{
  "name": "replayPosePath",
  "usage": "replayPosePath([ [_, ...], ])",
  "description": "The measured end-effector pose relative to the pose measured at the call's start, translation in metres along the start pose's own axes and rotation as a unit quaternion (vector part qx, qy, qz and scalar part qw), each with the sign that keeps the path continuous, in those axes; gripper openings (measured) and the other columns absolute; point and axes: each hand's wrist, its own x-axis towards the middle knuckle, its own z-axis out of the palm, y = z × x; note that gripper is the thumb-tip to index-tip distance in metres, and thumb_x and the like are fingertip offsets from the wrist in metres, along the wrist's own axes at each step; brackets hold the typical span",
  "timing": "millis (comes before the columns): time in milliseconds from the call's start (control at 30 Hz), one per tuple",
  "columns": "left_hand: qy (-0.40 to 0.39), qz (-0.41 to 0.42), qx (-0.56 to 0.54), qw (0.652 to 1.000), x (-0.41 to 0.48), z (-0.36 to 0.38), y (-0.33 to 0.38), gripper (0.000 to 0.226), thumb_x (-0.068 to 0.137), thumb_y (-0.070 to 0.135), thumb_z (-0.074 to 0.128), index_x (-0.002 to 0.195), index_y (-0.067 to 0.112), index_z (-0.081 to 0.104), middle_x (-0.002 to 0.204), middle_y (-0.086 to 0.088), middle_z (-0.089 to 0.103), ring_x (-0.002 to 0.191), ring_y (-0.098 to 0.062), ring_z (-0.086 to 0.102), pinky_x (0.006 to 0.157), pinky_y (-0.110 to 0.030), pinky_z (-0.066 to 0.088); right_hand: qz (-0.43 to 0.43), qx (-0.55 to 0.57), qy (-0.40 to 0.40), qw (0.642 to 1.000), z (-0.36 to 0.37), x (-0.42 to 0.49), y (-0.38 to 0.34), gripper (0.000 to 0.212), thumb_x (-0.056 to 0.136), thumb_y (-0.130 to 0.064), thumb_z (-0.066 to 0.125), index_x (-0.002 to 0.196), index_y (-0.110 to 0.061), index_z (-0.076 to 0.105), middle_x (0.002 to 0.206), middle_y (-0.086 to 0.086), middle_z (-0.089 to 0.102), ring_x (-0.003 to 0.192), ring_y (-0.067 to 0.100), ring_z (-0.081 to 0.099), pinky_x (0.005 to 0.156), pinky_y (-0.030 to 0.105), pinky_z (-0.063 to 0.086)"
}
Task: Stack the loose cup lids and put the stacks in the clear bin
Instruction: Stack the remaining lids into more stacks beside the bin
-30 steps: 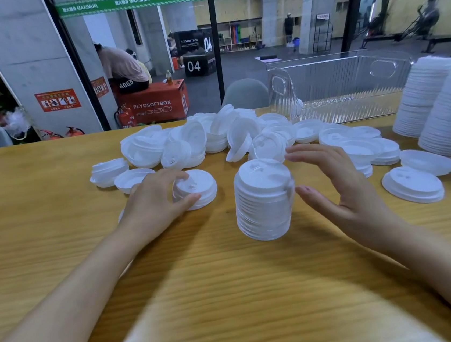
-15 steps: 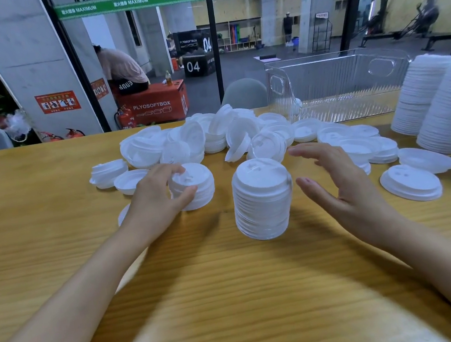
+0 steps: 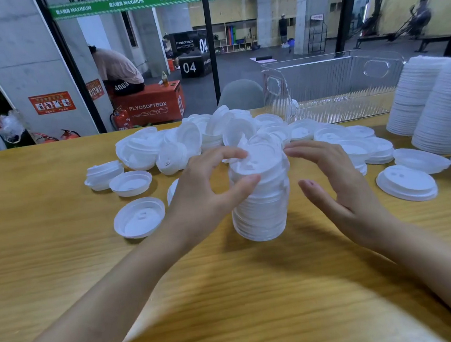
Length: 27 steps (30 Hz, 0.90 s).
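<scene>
1. Loose lids (image 3: 139, 217) lie scattered across the far half of the table (image 3: 233, 296). They look like thin, light plastic that would skid and dent easily.
2. Left hand (image 3: 206, 184) curls thumb and forefinger round the top lids of the stack (image 3: 261, 211), mid-table.
3. The stack looks wobbly, so I would grip it low, by the rims on both sides.
4. Right hand (image 3: 341, 185) hovers just beside it, fingers relaxed and holding nothing.
5. Clear bin (image 3: 333, 88) stands at the far edge, right of centre.

Single head-worn wide-angle view, looking forward and down, close over table (image 3: 47, 270)
</scene>
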Motion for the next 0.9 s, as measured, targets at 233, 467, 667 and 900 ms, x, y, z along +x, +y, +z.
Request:
replayPosePath([
  [233, -0.024, 0.005, 0.029, 0.999, -0.002, 0.002, -0.005, 0.040, 0.075, 0.051, 0.066, 0.112, 0.036, 0.064, 0.120, 0.027, 0.059, 0.123, 0.000, 0.046, 0.097, -0.006, 0.029, -0.016, -0.011, -0.017, 1.000, 0.001, -0.001, 0.001, 0.042, 0.102, -0.050, 0.037, 0.132, -0.024, 0.053, 0.135, -0.004, 0.053, 0.128, 0.018, 0.046, 0.108, 0.021, 0.031],
  [467, -0.032, 0.013, 0.028, 0.999, -0.004, 0.003, -0.008, 0.044, 0.074, 0.058, 0.065, 0.113, 0.038, 0.063, 0.122, 0.027, 0.058, 0.125, 0.000, 0.045, 0.099, -0.011, 0.030, -0.030, -0.013, -0.027, 0.999, 0.002, 0.000, 0.000, 0.038, 0.103, -0.048, 0.038, 0.125, -0.024, 0.059, 0.131, -0.006, 0.056, 0.124, 0.017, 0.049, 0.104, 0.023, 0.035],
  [667, 0.012, -0.029, -0.007, 0.999, 0.004, -0.020, -0.018, 0.037, 0.078, 0.050, 0.068, 0.114, 0.043, 0.061, 0.117, 0.032, 0.059, 0.117, 0.009, 0.049, 0.094, -0.009, 0.035, -0.030, -0.006, -0.022, 0.999, 0.001, 0.000, 0.000, 0.039, 0.103, -0.048, 0.038, 0.129, -0.024, 0.055, 0.134, -0.005, 0.054, 0.126, 0.019, 0.049, 0.106, 0.021, 0.032],
  [900, -0.018, -0.139, 0.174, 0.975, 0.005, -0.050, -0.081, 0.064, 0.082, 0.034, 0.076, 0.138, 0.023, 0.048, 0.133, 0.008, 0.050, 0.107, -0.006, 0.050, 0.088, -0.025, 0.039, -0.028, -0.004, -0.025, 0.999, 0.002, 0.000, 0.001, 0.037, 0.102, -0.045, 0.040, 0.129, -0.024, 0.055, 0.133, -0.005, 0.054, 0.126, 0.019, 0.049, 0.106, 0.019, 0.031],
])
